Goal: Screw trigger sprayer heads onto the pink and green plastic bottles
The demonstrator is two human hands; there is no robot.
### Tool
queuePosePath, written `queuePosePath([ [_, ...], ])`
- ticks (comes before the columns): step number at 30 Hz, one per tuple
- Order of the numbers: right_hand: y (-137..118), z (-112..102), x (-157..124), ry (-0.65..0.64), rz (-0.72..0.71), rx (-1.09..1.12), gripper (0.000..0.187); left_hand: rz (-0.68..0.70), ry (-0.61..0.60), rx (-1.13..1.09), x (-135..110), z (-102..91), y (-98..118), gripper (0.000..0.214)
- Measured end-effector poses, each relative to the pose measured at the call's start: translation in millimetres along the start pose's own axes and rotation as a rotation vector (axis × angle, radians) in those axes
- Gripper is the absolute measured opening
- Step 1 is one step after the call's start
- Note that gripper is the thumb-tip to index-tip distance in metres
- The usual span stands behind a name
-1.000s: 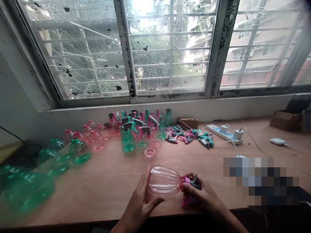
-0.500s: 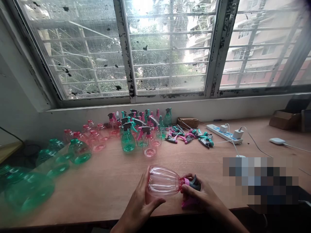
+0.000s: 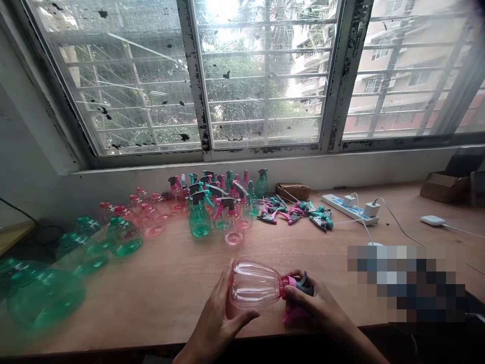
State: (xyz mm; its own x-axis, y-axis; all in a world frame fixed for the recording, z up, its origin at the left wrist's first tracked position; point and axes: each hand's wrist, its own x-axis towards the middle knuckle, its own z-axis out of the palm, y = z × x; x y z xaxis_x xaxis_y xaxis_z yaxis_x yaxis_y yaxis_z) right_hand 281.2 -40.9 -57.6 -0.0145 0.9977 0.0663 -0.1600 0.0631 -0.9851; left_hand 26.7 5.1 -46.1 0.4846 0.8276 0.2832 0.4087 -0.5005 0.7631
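Note:
A clear pink spray bottle (image 3: pixel 254 284) is held on its side above the near part of the table, its base to the left. My left hand (image 3: pixel 222 303) cups the base, with the fingers behind it and the thumb stretched out below. Around the neck, my right hand (image 3: pixel 312 298) grips the pink collar of the black-and-pink spray head (image 3: pixel 303 284) with thumb and fingers. The pink trigger part hangs under my right hand, partly hidden.
Green bottles without heads (image 3: pixel 124 236) and pink ones (image 3: pixel 152 221) stand at the left. Bottles with spray heads (image 3: pixel 199 216) are grouped at the back middle. Loose spray heads (image 3: pixel 291 216) lie beside a brown pouch (image 3: pixel 293 191) and a white power strip (image 3: pixel 350 210). A blurred patch covers the right.
The bottle and both hands are almost where they were. The right hand and spray head have shifted very slightly.

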Motion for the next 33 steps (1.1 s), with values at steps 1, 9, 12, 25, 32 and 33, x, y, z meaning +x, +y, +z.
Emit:
queuePosePath([
  [1,0.4,0.1,0.4,0.009,-0.006,0.005,0.041,0.015,0.007,0.007,0.3,0.4,0.0,0.094],
  [9,0.8,1.0,0.5,0.03,-0.01,0.039,0.041,0.051,0.058,0.052,-0.8,2.4,-3.7,0.1],
  [12,-0.5,0.6,0.4,0.006,-0.018,0.003,0.04,0.05,0.047,0.053,0.4,0.6,-1.3,0.096],
  [25,-1.9,2.0,0.1,0.015,-0.022,-0.009,0.039,0.046,0.062,0.049,-0.2,0.3,5.2,0.089],
  [32,1.3,2.3,1.3,0.032,-0.016,0.028,0.041,0.068,0.125,0.052,-0.8,2.7,1.2,0.087],
  [33,1.2,2.5,1.2,0.035,-0.011,0.032,0.041,0.069,0.129,0.082,-0.8,2.3,0.5,0.089],
])
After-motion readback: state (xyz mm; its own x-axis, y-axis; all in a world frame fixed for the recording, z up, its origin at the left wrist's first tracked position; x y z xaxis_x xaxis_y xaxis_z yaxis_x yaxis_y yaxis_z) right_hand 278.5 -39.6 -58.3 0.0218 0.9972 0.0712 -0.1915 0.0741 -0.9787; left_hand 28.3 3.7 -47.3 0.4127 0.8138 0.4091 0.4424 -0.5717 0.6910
